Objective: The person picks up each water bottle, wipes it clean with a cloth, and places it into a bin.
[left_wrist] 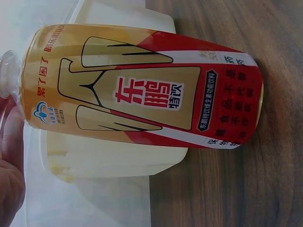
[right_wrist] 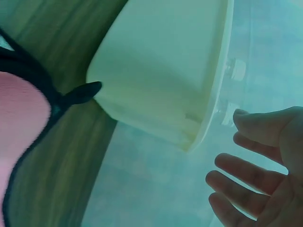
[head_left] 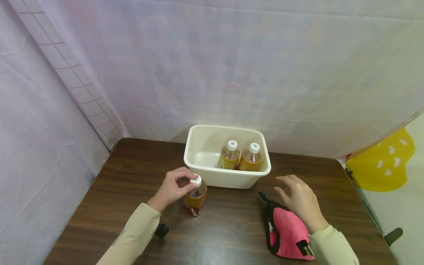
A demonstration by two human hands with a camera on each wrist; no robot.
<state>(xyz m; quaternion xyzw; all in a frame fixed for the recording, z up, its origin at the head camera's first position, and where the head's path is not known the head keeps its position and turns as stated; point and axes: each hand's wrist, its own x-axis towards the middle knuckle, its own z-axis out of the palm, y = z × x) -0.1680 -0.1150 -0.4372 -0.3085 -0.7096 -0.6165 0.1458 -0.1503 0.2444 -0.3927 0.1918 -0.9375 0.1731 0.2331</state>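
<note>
My left hand [head_left: 177, 187] pinches the white cap of a drink bottle [head_left: 195, 200] in front of the bin, between thumb and fingers. In the left wrist view the bottle [left_wrist: 142, 90] shows a gold and red label; whether its base touches the table cannot be told. Two similar bottles, a nearer-middle one [head_left: 228, 158] and a right one [head_left: 250, 160], stand in the right half of a white plastic bin [head_left: 222, 178]. My right hand [head_left: 299, 197] holds nothing, its fingers loosely bent. It hovers above a pink cloth item with black edging [head_left: 291, 233], right of the bin.
The dark wood-grain table [head_left: 228, 224] reaches back to a pale patterned curtain [head_left: 232, 73]. A small black object [head_left: 161, 230] lies beside my left forearm. Another pale sheet [head_left: 29, 129] hangs along the left side.
</note>
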